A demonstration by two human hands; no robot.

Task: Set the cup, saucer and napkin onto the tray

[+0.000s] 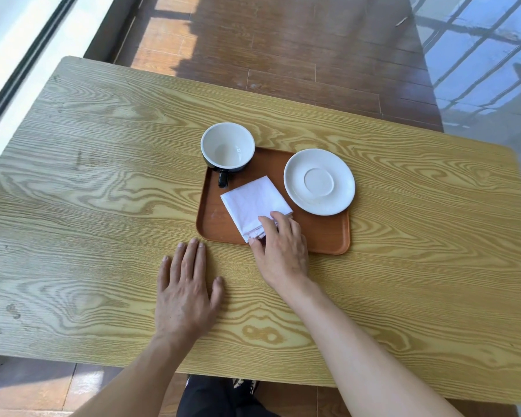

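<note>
A brown tray (322, 236) lies on the wooden table. At its far left corner stands a cup (227, 145), black outside and white inside, empty, handle pointing toward me. A white saucer (319, 181) rests on the tray's far right part. A folded white napkin (254, 203) lies in the tray's middle. My right hand (280, 251) has its fingertips and thumb on the napkin's near corner. My left hand (187, 290) lies flat on the table, fingers spread, just left of the tray's near edge, holding nothing.
The light wooden table (103, 176) stretches wide to the left and right of the tray. Beyond its far edge is brown wooden floor (283, 55). A window frame (27, 55) runs along the left side.
</note>
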